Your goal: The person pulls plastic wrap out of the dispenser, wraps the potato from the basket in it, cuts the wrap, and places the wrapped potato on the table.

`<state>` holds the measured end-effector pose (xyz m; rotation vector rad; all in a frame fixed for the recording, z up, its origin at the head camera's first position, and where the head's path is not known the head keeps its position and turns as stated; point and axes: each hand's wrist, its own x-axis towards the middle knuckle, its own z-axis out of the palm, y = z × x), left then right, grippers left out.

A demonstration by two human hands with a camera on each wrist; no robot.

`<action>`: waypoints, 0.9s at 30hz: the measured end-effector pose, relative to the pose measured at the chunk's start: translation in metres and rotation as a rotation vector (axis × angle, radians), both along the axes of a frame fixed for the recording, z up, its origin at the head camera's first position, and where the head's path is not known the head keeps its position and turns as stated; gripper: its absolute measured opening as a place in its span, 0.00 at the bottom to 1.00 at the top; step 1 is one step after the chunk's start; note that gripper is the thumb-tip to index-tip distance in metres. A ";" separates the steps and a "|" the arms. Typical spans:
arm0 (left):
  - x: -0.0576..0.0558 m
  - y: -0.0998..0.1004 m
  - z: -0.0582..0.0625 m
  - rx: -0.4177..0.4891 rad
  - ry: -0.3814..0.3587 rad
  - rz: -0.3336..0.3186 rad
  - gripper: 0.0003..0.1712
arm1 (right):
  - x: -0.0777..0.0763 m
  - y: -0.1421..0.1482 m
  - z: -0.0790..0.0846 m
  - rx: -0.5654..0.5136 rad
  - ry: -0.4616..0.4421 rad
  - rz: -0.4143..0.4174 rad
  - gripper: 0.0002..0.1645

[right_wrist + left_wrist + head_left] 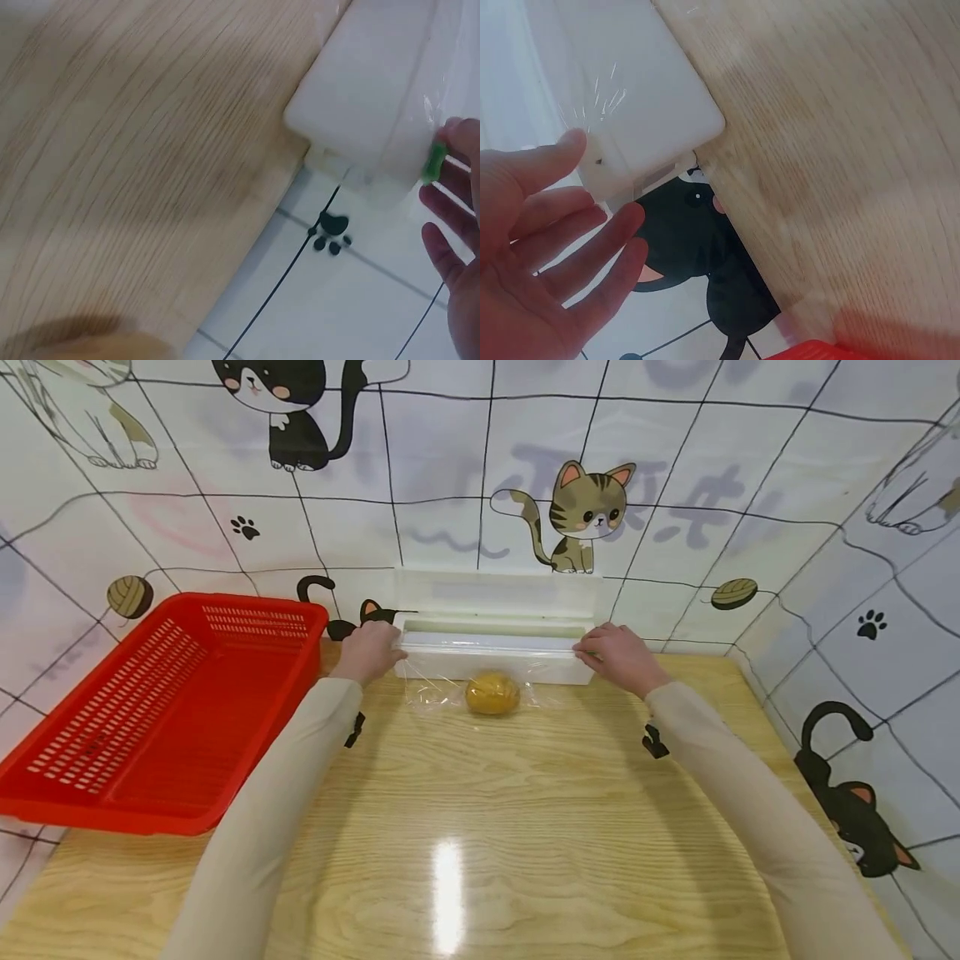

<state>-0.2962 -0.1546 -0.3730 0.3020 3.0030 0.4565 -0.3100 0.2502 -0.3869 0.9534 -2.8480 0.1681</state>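
Observation:
A white cling film dispenser (495,670) lies at the back of the table, its lid (498,593) raised against the wall. Clear cling film (435,693) comes over its front edge. Before the box, a yellow rounded thing like a potato (492,693) sits at the film. At the box's left end is my left hand (367,652), the thumb at the top corner and the fingers loosely spread in the left wrist view. My right hand (621,656) is at the other end, pinching a small green slider (435,163) between thumb and finger.
A red plastic basket (202,710) with slotted sides stands to the left, close to my left forearm. Behind the wooden table (525,810) rises a wall covering (442,527) with printed cats, which also runs along both sides.

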 end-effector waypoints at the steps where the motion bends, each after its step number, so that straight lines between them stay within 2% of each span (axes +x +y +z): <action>1: 0.000 0.000 0.000 0.001 0.001 0.004 0.14 | 0.000 0.004 -0.001 -0.007 0.003 0.011 0.14; 7: 0.002 0.003 0.002 0.004 0.001 0.006 0.11 | 0.000 0.015 -0.005 0.012 0.070 0.089 0.16; 11: 0.004 0.004 -0.002 0.039 0.051 -0.017 0.14 | 0.003 0.006 -0.005 -0.030 0.120 0.124 0.15; 14: 0.007 0.005 -0.006 0.091 0.093 -0.049 0.16 | 0.004 -0.001 -0.004 -0.060 0.099 0.086 0.13; 18: 0.009 0.008 -0.009 0.130 0.111 -0.102 0.04 | 0.005 -0.006 -0.005 -0.073 0.042 0.002 0.10; 21: 0.010 0.010 -0.010 0.119 0.124 -0.131 0.04 | 0.006 -0.007 -0.004 -0.092 0.004 -0.029 0.11; 27: 0.007 0.010 -0.014 0.105 0.097 -0.118 0.06 | 0.008 -0.002 -0.001 -0.145 -0.052 -0.049 0.09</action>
